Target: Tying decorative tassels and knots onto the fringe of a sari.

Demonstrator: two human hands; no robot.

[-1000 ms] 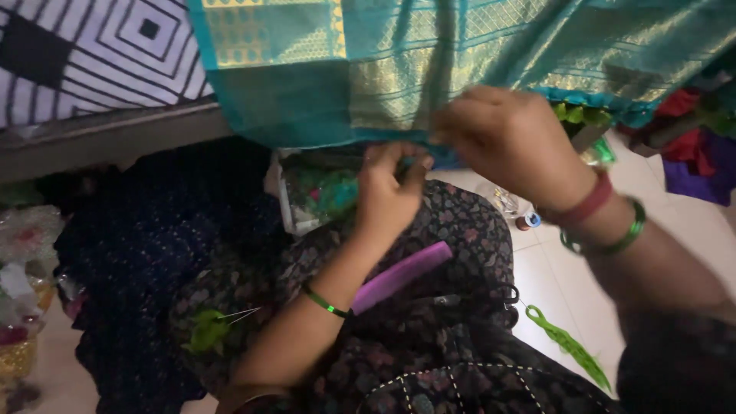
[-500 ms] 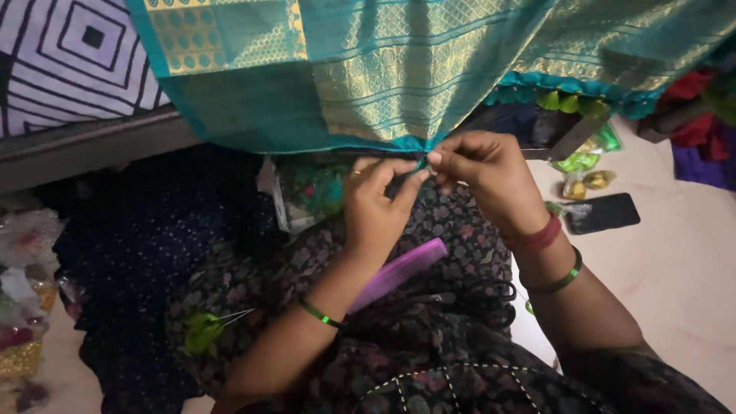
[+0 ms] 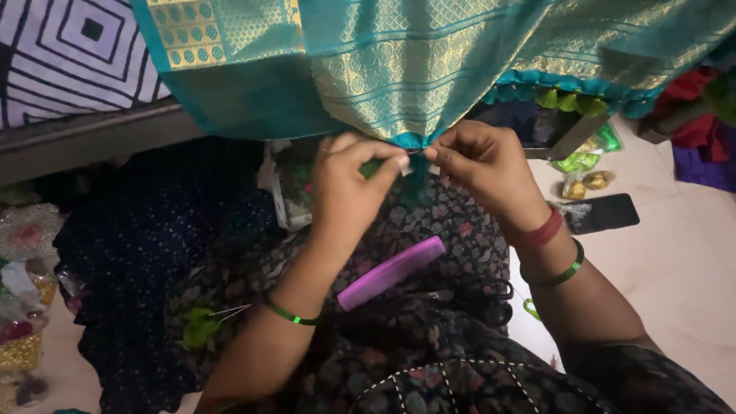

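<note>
Teal and gold silk cloth [image 3: 429, 69] hangs down from the top of the view, and its lower edge gathers to a point just above the person's lap. Both hands meet at that gathered edge. The left hand [image 3: 349, 184] pinches the hem between thumb and forefinger, its fingers curled in. The right hand [image 3: 487, 165] pinches the same edge just beside it, fingertips pressed together on a thin bit of thread or fringe; whether a needle is held cannot be told. The two hands' fingertips are almost touching.

A purple comb [image 3: 391, 272] lies on the dark floral lap below the hands, with black-handled scissors [image 3: 479, 294] just beside it to the right. A green bangle [image 3: 291, 313] circles the left wrist. On the pale floor to the right lies a dark phone [image 3: 602, 213], near small green and gold packets [image 3: 579, 172]. A black-and-white patterned mat [image 3: 69, 54] shows at upper left.
</note>
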